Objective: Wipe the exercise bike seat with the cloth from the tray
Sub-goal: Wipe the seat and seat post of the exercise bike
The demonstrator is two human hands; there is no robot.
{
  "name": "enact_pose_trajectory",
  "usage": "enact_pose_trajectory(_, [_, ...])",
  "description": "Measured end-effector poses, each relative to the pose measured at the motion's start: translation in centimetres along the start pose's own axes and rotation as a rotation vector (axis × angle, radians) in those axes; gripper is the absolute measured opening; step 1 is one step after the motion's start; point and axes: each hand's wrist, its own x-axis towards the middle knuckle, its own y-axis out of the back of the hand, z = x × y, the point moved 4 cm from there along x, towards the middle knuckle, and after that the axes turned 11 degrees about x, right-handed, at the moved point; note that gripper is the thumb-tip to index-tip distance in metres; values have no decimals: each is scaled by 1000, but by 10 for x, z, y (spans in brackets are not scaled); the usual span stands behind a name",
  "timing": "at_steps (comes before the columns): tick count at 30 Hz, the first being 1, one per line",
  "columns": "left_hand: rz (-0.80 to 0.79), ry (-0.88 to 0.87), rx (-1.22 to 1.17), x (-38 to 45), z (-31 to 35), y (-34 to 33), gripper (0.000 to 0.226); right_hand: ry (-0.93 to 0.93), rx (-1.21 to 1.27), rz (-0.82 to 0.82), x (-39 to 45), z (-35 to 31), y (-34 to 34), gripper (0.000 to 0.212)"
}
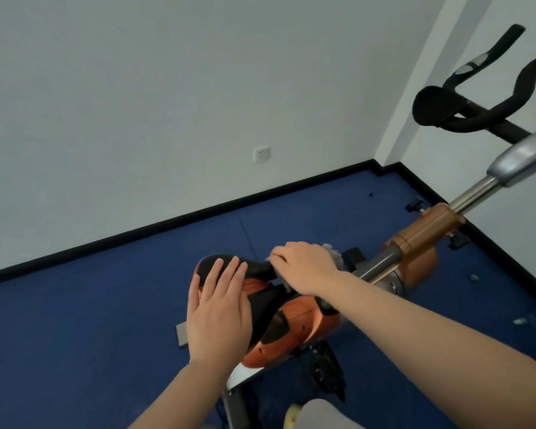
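The black and orange bike seat sits at centre, seen from above. My left hand lies flat on its rear part, fingers spread and holding nothing. My right hand presses on the nose of the seat, closed over a grey cloth whose fringe shows past my knuckles. The tray is out of view.
The orange bike frame and chrome post run up to the right to black handlebars. Blue floor surrounds the bike. White walls with a black skirting and a socket stand behind. A pedal is below the seat.
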Motion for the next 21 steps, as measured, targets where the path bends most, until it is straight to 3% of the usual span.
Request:
enact_pose_trajectory(3, [-17, -12, -1, 0, -2, -1, 45, -167, 196, -85, 4, 37, 5, 36])
enact_pose_trajectory(7, [-33, -10, -25, 3, -3, -1, 47, -413, 392, -58, 2, 68, 4, 40])
enact_pose_trajectory(11, [-80, -82, -77, 7, -8, -3, 47, -624, 487, 181, 0, 65, -6, 35])
enact_pose_trajectory(14, [-113, -242, -176, 23, -22, 3, 44, -804, 737, 533, -17, 55, -18, 32])
enact_pose_trajectory(16, [-141, -366, -233, 45, -32, 4, 39, -817, 850, 720, -36, 32, -29, 43])
enact_pose_trajectory(18, [-191, -499, -266, 69, -36, 1, 37, -833, 847, 744, -44, 14, -35, 56])
enact_pose_trajectory(21, [-206, -636, -282, 85, -33, -6, 38, -949, 905, 712, -29, 28, -33, 55])
